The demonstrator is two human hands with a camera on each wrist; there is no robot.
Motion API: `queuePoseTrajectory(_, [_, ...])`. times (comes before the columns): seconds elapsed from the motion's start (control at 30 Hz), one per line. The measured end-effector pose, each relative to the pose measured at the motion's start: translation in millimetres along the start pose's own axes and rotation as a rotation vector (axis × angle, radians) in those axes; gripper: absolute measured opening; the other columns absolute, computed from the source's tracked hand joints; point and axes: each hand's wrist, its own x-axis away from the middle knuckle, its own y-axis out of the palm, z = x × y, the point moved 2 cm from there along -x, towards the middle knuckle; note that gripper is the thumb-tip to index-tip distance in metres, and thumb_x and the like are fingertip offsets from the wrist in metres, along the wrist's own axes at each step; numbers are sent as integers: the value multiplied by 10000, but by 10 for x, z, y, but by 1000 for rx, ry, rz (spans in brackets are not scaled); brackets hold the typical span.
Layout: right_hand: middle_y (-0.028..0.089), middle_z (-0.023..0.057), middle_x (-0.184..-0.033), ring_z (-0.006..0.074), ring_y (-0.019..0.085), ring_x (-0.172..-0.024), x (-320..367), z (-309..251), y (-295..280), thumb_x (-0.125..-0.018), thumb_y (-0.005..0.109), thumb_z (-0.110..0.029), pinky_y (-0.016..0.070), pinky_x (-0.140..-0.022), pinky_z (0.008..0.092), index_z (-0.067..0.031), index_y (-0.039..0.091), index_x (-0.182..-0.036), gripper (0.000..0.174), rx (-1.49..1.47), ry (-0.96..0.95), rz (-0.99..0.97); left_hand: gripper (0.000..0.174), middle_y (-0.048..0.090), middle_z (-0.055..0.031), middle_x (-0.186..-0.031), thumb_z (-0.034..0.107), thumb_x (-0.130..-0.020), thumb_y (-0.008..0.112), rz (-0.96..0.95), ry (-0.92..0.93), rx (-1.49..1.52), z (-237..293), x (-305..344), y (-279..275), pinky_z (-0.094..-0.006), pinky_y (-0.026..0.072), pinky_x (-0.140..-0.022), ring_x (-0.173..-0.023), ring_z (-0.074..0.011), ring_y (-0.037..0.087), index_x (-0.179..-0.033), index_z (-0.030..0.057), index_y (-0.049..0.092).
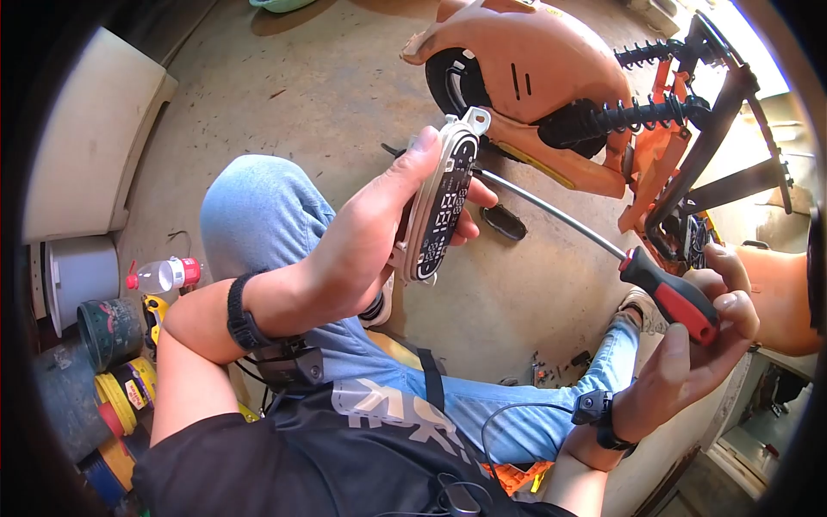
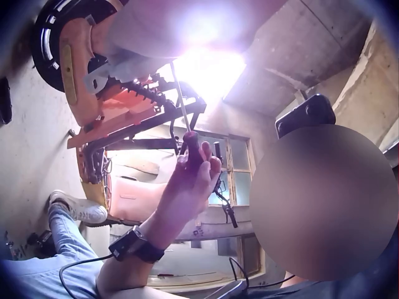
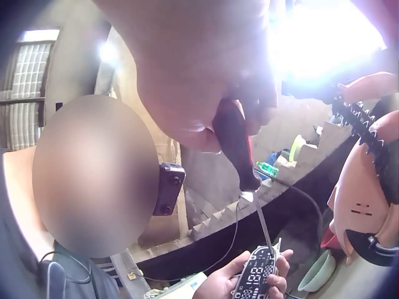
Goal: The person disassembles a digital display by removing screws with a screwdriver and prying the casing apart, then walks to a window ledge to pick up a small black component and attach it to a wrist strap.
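Note:
In the head view my left hand grips a slim oval digital display panel, thumb on its near edge and fingers wrapped behind it. The panel has a pale rim, a dark face with white digits and a bracket tab at its top. My right hand holds a screwdriver by its red-and-black handle, fingertips and thumb around it. Its long metal shaft slants toward the panel, with the tip right at the panel's edge near the tab. The right wrist view shows the screwdriver pointing down at the display panel.
An orange scooter body with a wheel and black spring shocks lies ahead on the floor. A dark oval part lies below it. Buckets and a plastic bottle stand at left. Small parts litter the floor.

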Motion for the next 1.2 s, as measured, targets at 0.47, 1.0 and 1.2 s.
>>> queuePoseTrajectory(0.47, [604, 259, -1146, 169, 592, -817, -10, -69, 54, -916, 626, -595, 502, -792, 271, -81, 460, -1252, 636, 189, -29, 16, 599, 657, -125, -1136, 503, -1077, 273, -5, -12, 6, -10, 5, -18, -298, 527, -867, -904, -158, 656, -1443, 60, 442])
queuePoseTrajectory(1.0, [583, 225, -1199, 147, 538, -834, 20, 9, 68, -927, 637, -553, 469, -736, 238, -94, 441, -1286, 615, 17, -3, 83, 620, 650, -133, -1153, 509, -1075, 274, -19, -11, -1, -11, 13, -20, -306, 525, -888, -919, -168, 654, -1466, 52, 423])
queuePoseTrajectory(1.2, [548, 239, -1282, 184, 583, -985, 80, -15, -11, -988, 577, -472, 521, -857, 313, -40, 429, -1334, 572, 94, 136, 52, 625, 651, -132, -1153, 507, -1076, 269, -23, -11, 2, -18, 12, -26, -309, 521, -896, -921, -168, 652, -1468, 44, 420])
